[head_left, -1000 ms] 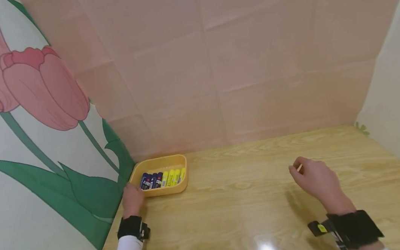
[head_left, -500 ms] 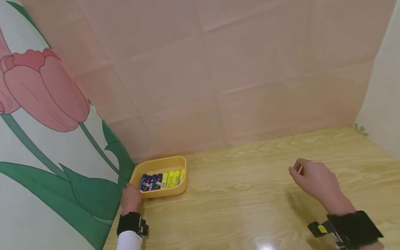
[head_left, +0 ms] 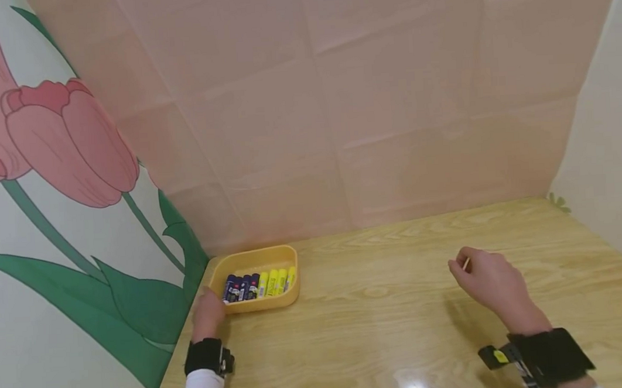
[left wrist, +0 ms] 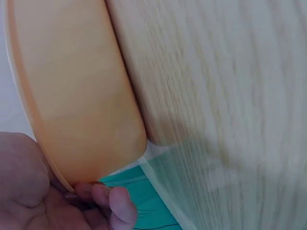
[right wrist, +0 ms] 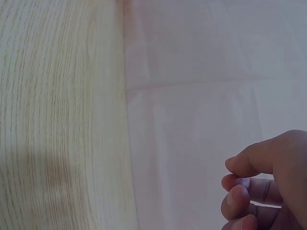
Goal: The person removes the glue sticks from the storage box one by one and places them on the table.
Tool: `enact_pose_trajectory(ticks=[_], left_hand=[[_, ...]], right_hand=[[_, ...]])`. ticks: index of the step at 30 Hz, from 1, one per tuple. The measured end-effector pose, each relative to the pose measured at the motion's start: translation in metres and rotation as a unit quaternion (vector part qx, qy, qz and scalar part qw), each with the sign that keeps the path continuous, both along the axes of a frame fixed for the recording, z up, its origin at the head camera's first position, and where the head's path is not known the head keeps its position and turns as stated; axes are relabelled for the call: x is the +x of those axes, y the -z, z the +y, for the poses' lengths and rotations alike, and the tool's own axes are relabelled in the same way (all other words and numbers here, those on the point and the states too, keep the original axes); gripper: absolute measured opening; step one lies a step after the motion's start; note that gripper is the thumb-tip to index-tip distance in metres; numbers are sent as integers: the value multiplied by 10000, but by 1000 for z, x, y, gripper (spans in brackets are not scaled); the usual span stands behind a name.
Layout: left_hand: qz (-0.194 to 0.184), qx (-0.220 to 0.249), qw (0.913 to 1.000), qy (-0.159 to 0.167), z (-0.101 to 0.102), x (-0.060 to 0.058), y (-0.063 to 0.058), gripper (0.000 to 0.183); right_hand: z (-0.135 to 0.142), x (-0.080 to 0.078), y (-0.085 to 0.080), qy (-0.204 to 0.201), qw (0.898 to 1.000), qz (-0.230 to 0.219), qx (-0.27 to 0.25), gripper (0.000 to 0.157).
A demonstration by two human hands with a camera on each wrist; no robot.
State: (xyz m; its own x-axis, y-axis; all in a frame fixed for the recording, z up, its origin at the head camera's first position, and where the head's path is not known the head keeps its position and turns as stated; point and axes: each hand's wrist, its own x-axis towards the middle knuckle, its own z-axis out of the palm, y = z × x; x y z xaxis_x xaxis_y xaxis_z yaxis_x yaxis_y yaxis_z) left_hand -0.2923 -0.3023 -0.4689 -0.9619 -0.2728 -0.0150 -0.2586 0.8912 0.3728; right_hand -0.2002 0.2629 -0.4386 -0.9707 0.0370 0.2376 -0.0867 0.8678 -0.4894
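A yellow plastic basket (head_left: 264, 303) sits at the table's back left corner. Inside lie several dark blue sticks (head_left: 240, 288) and several yellow sticks (head_left: 276, 282) side by side, shaped like glue sticks. My left hand (head_left: 209, 312) grips the basket's near left corner. In the left wrist view, the thumb side and curled fingertips (left wrist: 123, 207) of that hand meet at the basket's rim. My right hand (head_left: 492, 284) hovers over the right part of the table, fingers loosely curled. Nothing shows between its thumb and fingertips (right wrist: 236, 201) in the right wrist view.
The wood-grain table (head_left: 370, 308) ends at a creased pink backdrop (head_left: 339, 128). A tulip-printed panel (head_left: 77, 171) rises along the left edge, close beside my left hand. A pale panel (head_left: 605, 161) with printed petals stands on the right.
The basket, with the sticks in it, has shifted slightly right and toward me, my left hand moving along at its corner. My right hand has stayed nearly still.
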Motion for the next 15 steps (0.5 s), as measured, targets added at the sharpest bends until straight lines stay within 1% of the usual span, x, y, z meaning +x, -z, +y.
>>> enact_pose_trajectory(ticks=[3, 7, 10, 12, 15], left_hand=[[-32, 6, 10000, 69, 4, 4, 2, 49], [-20, 8, 9999, 142, 10, 9, 4, 47], [-72, 144, 9998, 132, 16, 13, 4, 46], [-113, 237, 9996, 129, 21, 16, 3, 48], [-166, 272, 9993, 220, 17, 13, 5, 51]], right_hand=[[0, 0, 0, -8, 10000, 4, -14, 27], [0, 0, 0, -6, 10000, 16, -33, 27], [0, 1, 0, 0, 10000, -9, -43, 27], [0, 1, 0, -6, 10000, -35, -61, 27], [-11, 0, -5, 20, 9999, -125, -14, 30]])
